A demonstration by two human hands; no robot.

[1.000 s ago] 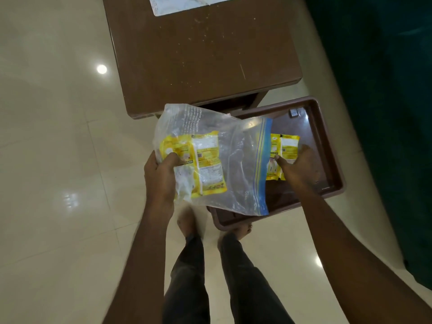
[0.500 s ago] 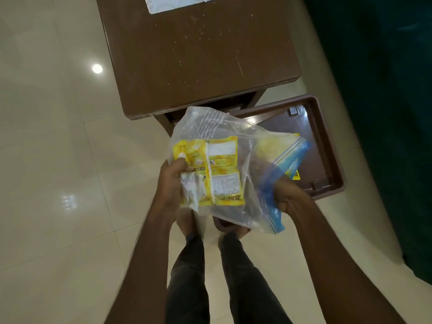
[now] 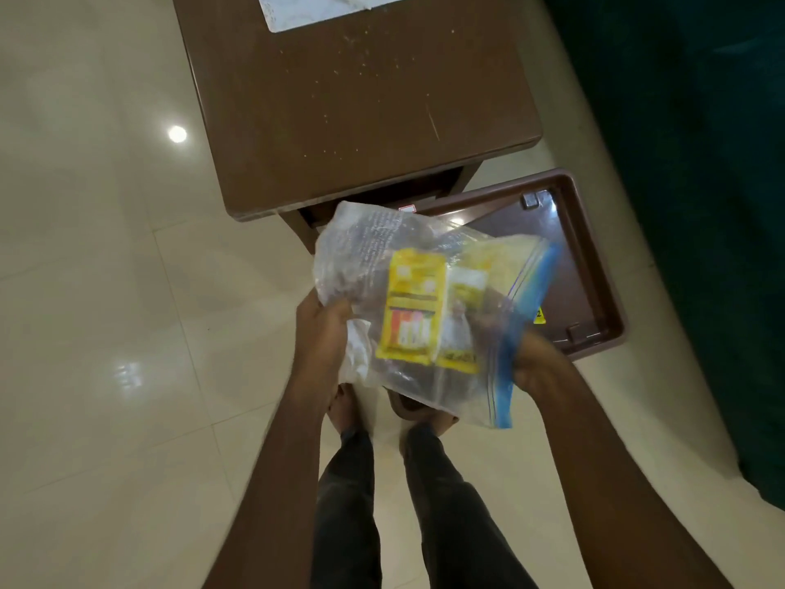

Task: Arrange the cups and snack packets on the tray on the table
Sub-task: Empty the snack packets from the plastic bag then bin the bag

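Note:
A clear zip bag (image 3: 369, 257) with a blue seal strip hangs in front of me, with yellow snack packets (image 3: 412, 308) inside it. My left hand (image 3: 320, 333) pinches its lower left side. My right hand (image 3: 539, 363) grips the blue open end at the lower right, and part of that hand shows through the plastic. Behind the bag lies a brown tray (image 3: 594, 257), low down beside the table. A corner of a yellow packet (image 3: 538, 315) on the tray peeks out past the bag. No cups are in view.
A brown table (image 3: 361, 99) stands ahead with a white sheet (image 3: 323, 6) at its far edge. A dark green cloth (image 3: 696, 206) fills the right side. Glossy cream floor tiles lie to the left, and my legs and feet are below the bag.
My right hand left the packets on the tray and came back to the bag's blue open end. The bag has shifted right and turned, and the packets inside have slid.

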